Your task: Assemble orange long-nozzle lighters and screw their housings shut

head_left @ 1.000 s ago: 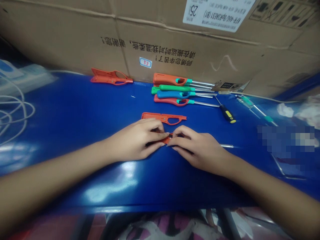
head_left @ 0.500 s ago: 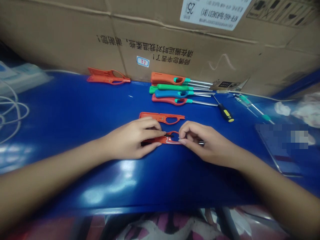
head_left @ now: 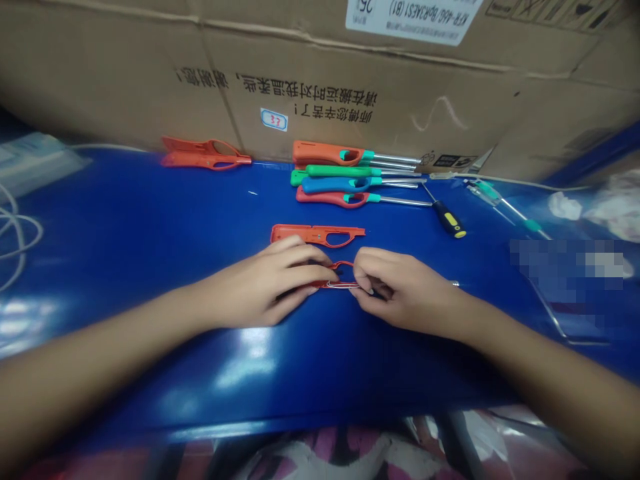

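Note:
My left hand [head_left: 280,283] is closed over the rear of an open orange lighter casing [head_left: 344,264] lying on the table, with its thumb on the near side. Most of that casing is under my fingers; its trigger loop shows between the hands. A thin white wire [head_left: 343,285] runs along the near edge. My right hand [head_left: 400,290] is closed in a pinch at the casing's front end, and what its fingertips press is hidden. Beyond it shows the tip of a metal tube [head_left: 456,284]. Just behind my left fingers lies a matching orange casing half [head_left: 300,233].
Several assembled lighters [head_left: 330,183] lie in front of the cardboard box [head_left: 150,87]. A screwdriver [head_left: 449,221] and a lighter tube part [head_left: 517,213] lie to the right. Orange casing halves [head_left: 205,157] rest at back left, near a white cable [head_left: 23,240].
My right hand has curled more tightly and turned, and the tube tip now shows past its far side. My left fingers have shifted slightly forward over the casing. The view has moved a little.

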`<state>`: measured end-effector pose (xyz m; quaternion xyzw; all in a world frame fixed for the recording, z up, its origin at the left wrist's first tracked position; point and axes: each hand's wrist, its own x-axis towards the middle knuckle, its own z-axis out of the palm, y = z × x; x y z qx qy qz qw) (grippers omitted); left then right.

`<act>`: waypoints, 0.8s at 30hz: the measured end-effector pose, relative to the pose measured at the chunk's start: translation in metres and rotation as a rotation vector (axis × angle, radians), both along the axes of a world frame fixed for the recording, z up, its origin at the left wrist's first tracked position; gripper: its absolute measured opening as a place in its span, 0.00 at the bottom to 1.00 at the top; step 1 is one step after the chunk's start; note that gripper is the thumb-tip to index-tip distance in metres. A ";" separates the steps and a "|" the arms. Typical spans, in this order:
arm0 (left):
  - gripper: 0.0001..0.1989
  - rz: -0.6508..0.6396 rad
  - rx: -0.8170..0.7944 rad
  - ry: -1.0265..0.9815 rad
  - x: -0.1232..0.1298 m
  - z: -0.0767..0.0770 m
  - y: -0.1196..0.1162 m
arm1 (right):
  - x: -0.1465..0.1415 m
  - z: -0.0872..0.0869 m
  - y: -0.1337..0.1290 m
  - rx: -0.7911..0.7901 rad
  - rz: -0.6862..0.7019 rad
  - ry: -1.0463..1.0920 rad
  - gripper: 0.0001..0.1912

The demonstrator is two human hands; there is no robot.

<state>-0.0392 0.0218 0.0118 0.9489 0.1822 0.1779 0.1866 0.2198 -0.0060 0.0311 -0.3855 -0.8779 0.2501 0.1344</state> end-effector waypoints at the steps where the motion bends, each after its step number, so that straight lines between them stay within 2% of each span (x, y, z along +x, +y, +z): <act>1: 0.17 0.006 -0.002 0.002 0.000 0.000 0.000 | 0.000 -0.001 0.000 -0.001 -0.003 0.002 0.07; 4: 0.16 0.016 0.001 0.001 -0.001 -0.001 0.000 | 0.000 -0.001 0.000 0.000 -0.008 0.001 0.02; 8: 0.15 0.018 -0.005 -0.002 -0.002 -0.001 0.000 | -0.001 -0.003 0.001 0.018 -0.009 0.029 0.05; 13: 0.15 0.007 0.001 -0.006 -0.001 -0.004 0.001 | 0.000 -0.006 0.003 0.042 -0.054 0.111 0.01; 24: 0.14 0.018 0.010 -0.003 0.000 -0.004 0.000 | 0.000 -0.001 0.001 -0.039 -0.065 0.155 0.05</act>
